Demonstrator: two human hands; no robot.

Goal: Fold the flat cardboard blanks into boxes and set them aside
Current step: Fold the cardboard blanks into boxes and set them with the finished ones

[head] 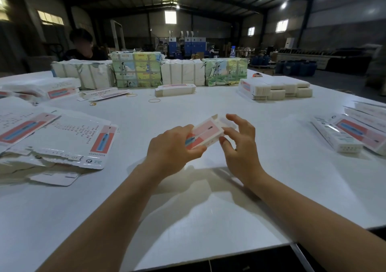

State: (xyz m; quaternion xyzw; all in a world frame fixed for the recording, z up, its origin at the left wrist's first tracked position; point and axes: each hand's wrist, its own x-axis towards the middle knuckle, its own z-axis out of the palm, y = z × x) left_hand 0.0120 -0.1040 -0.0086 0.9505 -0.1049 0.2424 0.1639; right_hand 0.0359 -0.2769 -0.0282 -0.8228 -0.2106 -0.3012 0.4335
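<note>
Box (205,133), half-formed, held above the surface (188,209) between my hands. Left hand (174,148) grips its near end; right hand (238,138), fingers spread, works the far-end flap. Next, I judge: tuck flap, then set it right, with finished boxes (342,133). Flat blanks (62,138) left.

A wide white tabletop (188,198) carries flat printed blanks (62,140) heaped at its left edge and folded boxes (351,133) at its right. Wrapped bundles (135,70) line the far side, with a stack of blanks (275,88) near them, loose rubber bands (154,100) and one small stack (175,89) in between.
</note>
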